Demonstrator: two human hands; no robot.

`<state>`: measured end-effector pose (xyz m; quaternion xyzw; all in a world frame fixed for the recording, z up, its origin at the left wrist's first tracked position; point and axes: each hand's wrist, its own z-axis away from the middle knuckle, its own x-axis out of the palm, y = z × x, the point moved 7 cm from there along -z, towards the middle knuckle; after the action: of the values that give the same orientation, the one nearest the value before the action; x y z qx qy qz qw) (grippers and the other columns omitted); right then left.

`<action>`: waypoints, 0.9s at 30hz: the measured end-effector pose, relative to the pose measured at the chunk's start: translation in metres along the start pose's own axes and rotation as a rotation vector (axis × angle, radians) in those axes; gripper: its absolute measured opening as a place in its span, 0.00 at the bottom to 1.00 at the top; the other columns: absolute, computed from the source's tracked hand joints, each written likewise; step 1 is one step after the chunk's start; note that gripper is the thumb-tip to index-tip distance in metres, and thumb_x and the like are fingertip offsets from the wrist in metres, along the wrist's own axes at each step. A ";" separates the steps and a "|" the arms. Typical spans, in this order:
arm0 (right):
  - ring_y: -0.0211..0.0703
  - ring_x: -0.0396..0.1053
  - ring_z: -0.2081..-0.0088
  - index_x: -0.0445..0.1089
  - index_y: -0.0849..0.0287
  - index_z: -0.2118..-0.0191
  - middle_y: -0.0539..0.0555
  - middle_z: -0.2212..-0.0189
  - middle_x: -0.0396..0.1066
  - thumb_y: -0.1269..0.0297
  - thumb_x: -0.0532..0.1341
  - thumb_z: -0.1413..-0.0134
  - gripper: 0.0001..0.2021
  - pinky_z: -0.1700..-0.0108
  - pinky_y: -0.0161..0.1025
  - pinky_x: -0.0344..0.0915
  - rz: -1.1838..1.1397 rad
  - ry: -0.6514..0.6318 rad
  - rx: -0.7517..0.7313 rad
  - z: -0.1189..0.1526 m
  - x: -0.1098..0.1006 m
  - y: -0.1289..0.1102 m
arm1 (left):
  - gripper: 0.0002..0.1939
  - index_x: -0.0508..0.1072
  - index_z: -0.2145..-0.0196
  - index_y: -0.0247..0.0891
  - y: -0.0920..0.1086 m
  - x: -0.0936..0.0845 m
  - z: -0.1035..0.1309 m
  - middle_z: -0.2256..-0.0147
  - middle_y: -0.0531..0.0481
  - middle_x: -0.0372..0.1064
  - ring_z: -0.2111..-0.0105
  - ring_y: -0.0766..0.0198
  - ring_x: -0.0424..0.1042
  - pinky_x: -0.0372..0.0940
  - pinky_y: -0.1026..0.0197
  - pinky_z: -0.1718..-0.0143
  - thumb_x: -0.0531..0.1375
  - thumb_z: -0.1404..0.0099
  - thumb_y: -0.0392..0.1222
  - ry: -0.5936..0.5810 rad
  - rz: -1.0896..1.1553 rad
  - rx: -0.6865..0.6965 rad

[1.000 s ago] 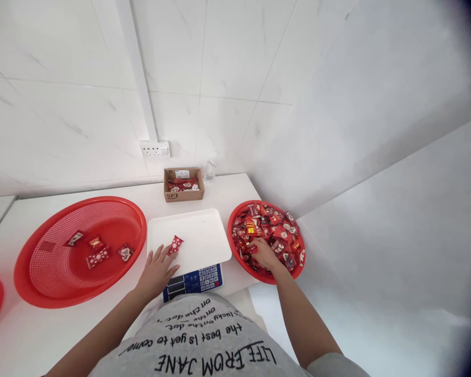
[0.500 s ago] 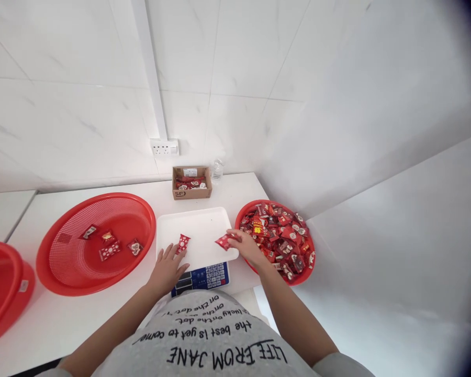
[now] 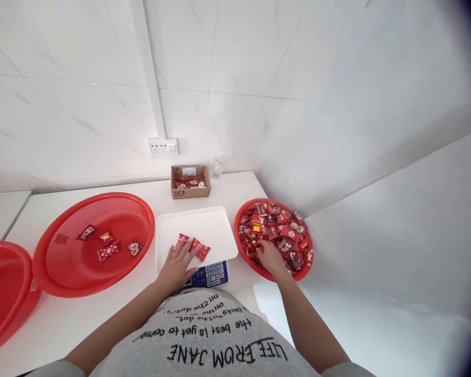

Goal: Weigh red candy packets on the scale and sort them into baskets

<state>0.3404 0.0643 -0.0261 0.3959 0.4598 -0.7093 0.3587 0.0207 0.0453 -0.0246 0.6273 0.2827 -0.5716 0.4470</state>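
My left hand (image 3: 176, 267) lies over the white weighing tray (image 3: 220, 225) of a scale, fingers spread and touching small red packets. One red packet with white dots (image 3: 183, 240) is partly under the fingers; a second red packet (image 3: 201, 250) rests just right of the fingertips. My right hand (image 3: 270, 257) reaches into the red basket (image 3: 311, 269) on the right, which is heaped with red wrapped packets (image 3: 286, 233). Its fingers are curled together among them, and whatever is between the fingertips is hidden. Below the tray shows the scale's blue keypad (image 3: 212, 275).
A wide red basket (image 3: 96, 288) with several packets stands left of the tray; another red basket (image 3: 8, 298) sits at the far left. Behind the tray are a small cardboard box (image 3: 190, 192) of red packets and a clear plastic item (image 3: 216, 167). A wall socket (image 3: 163, 146) is above.
My right hand has let go of a red packet, which now lies on the tray beside the first, and has moved right into the full basket. The left hand has shifted slightly right over the packets.
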 end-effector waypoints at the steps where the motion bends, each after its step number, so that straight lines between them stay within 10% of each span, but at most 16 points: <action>1: 0.48 0.65 0.52 0.65 0.63 0.49 0.63 0.51 0.65 0.68 0.51 0.46 0.19 0.52 0.39 0.58 0.063 -0.032 0.029 0.000 0.003 0.008 | 0.28 0.53 0.40 0.48 0.005 -0.001 -0.004 0.36 0.48 0.43 0.37 0.49 0.40 0.42 0.42 0.41 0.51 0.36 0.50 -0.016 0.000 0.024; 10: 0.54 0.59 0.47 0.60 0.62 0.45 0.65 0.48 0.62 0.68 0.55 0.49 0.23 0.51 0.42 0.54 0.299 -0.146 0.049 -0.009 0.028 0.010 | 0.24 0.59 0.43 0.49 0.001 0.002 -0.016 0.40 0.46 0.53 0.38 0.48 0.44 0.47 0.39 0.44 0.52 0.36 0.45 -0.053 0.059 0.006; 27: 0.47 0.68 0.56 0.65 0.55 0.53 0.55 0.57 0.71 0.69 0.51 0.48 0.17 0.56 0.40 0.61 -0.050 0.101 0.059 -0.005 -0.038 0.000 | 0.27 0.56 0.41 0.42 -0.019 0.002 0.005 0.38 0.43 0.46 0.37 0.49 0.41 0.48 0.42 0.42 0.52 0.39 0.41 0.116 0.180 -0.032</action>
<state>0.3575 0.0746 0.0061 0.4301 0.4661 -0.7102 0.3055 0.0023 0.0491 -0.0311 0.6751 0.2598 -0.4870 0.4894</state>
